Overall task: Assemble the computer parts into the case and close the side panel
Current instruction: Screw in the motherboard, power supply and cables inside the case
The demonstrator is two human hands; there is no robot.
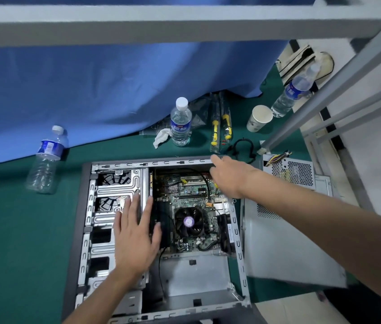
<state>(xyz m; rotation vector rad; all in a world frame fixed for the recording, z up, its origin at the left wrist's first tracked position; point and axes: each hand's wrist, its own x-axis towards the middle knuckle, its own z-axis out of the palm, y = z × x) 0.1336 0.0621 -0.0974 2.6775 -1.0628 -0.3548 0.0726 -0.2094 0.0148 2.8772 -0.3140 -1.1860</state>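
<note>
The computer case (84,206) lies on its side on the green table (21,242), open, with the motherboard (191,195) and its round black fan (188,222) showing inside and a silver drive cage (112,183) on the left. The left hand (135,232) rests flat, fingers spread, across the cage edge and the board. The right hand (230,177) reaches to the case's far right corner, fingers loosely extended at the rim, nothing visibly pinched. The grey side panel (285,249) lies just right of the case, under the right forearm.
</note>
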